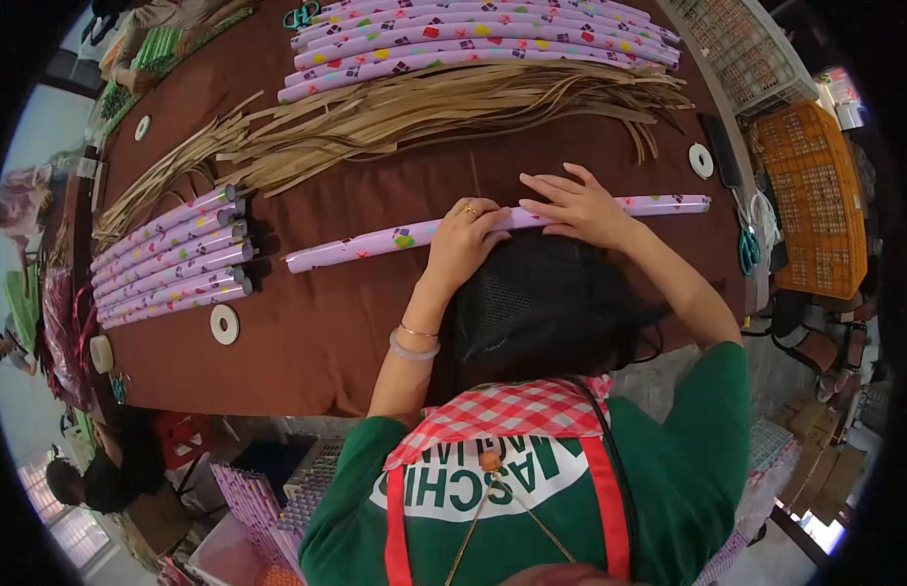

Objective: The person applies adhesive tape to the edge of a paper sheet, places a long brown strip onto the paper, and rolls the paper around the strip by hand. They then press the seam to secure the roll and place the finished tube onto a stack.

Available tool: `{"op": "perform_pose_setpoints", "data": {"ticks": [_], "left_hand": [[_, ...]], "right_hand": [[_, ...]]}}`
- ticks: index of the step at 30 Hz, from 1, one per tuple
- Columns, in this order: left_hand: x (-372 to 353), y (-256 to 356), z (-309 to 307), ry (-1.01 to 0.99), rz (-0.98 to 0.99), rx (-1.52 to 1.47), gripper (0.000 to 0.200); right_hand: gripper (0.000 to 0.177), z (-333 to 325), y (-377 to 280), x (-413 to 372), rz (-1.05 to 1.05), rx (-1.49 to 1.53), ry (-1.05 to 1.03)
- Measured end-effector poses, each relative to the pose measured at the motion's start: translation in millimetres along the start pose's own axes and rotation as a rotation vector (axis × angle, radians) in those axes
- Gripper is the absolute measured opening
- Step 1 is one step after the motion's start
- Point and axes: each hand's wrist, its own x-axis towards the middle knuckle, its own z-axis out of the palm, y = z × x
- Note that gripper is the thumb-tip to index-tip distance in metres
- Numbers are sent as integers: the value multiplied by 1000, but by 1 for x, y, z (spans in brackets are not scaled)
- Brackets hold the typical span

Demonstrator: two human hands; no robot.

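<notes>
Lilac patterned paper roll is lying across the brown table; my left hand is curling over its middle, my right hand pressing flat, fingers spread. I'm judging it light, slick, crushable, best gripped mid-length

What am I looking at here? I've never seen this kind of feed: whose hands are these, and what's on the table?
There is one picture, from a wide-angle camera at a person's head, looking forward and down. There is no machine, only bare hands. The left hand curls over a long purple tube, and the right hand lies flat on it, fingers spread. On the brown table are a stack of patterned tubes at the left, another row on the far side, tan strips, a white tape ring and scissors.
</notes>
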Motion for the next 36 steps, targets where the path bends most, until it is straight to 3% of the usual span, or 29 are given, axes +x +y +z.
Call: {"op": "perform_pose_setpoints", "data": {"ticks": [6, 11, 13, 17, 24, 25, 26, 28, 33, 36], "left_hand": [[0, 0, 0, -4, -17, 30, 33], [0, -2, -3, -3, -4, 38, 33], [-1, -2, -4, 8, 5, 31, 33], [0, -1, -5, -13, -16, 23, 32], [1, -1, -2, 16, -19, 8, 30], [-4, 3, -2, -6, -38, -4, 30], [-2, 4, -3, -1, -30, 4, 30], [0, -1, -2, -3, -7, 13, 36], [5, 9, -8, -21, -63, 71, 45], [6, 7, -6, -133, 44, 259, 42]], "right_hand": [[40, 13, 3, -7, -132, -91, 149], [45, 13, 3, 0, -156, 36, 247], [48, 7, -4, 8, -32, 102, 165], [51, 11, 0, 10, -129, 29, 150], [39, 14, 4, 3, -261, -134, 241], [37, 23, 9, -5, -361, -311, 190], [37, 26, 6, -8, -352, -300, 189], [35, 18, 2, -7, -249, -143, 311], [35, -2, -12, -38, 41, -75, 269], [46, 2, -18, -56, 538, -17, 293]]}}
